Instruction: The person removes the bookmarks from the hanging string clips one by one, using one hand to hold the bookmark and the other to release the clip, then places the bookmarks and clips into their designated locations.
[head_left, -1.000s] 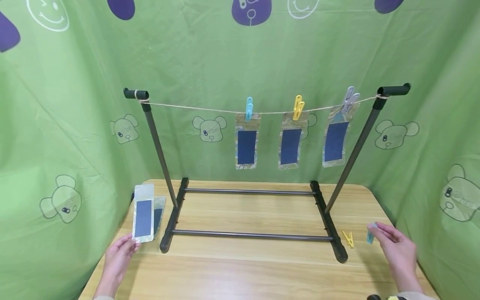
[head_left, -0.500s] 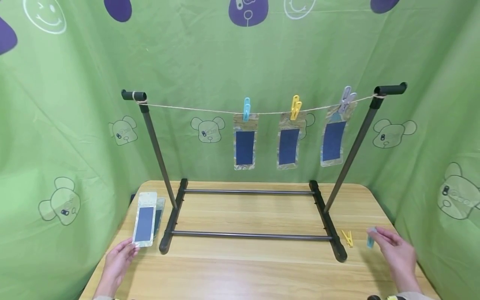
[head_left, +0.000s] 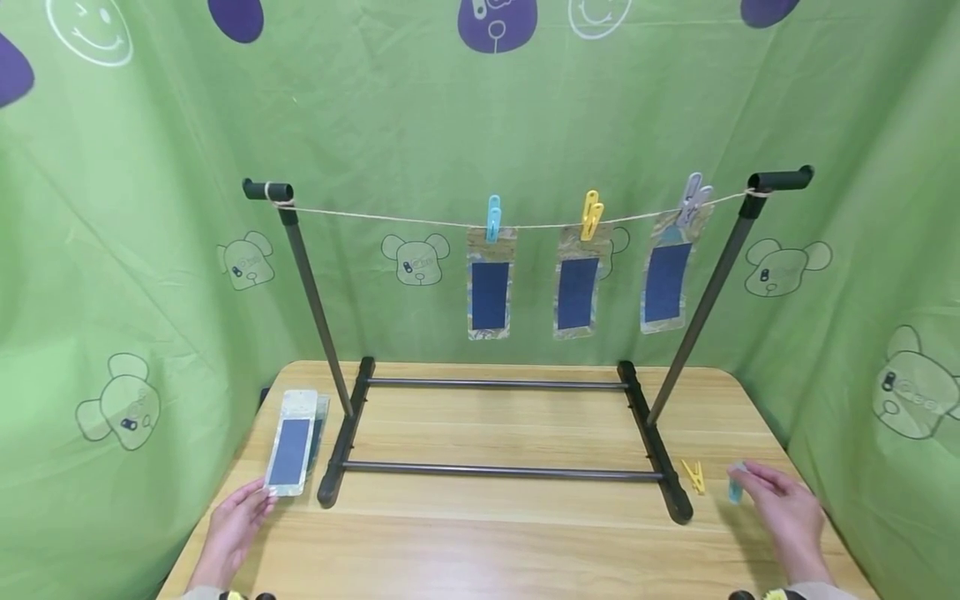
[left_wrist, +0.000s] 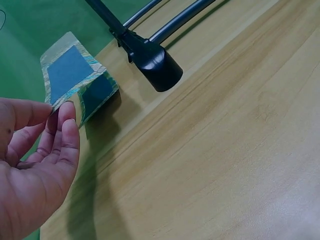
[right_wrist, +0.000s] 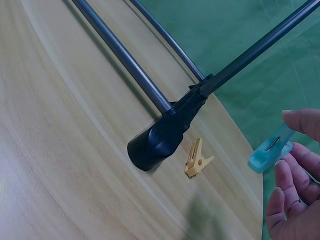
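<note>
My left hand pinches the near edge of a flat, pale-patterned strip with a dark blue panel. In the left wrist view, thumb and fingertips meet at a corner of that strip. A second similar strip lies partly hidden beneath it. My right hand pinches a light blue clothespin between thumb and fingers, above the table's right side. On the table to its left lies a yellow clothespin. Three similar strips hang from the string, each under a clothespin: blue, yellow and lilac.
A black rack stands on the wooden table, its uprights holding the string between them. The rack's right foot is near the loose yellow clothespin. Green printed cloth encloses the back and sides.
The far end of the strip in my left hand has dropped toward the table and tilted slightly right. My right hand, with the blue clothespin, has shifted slightly left and nearer.
</note>
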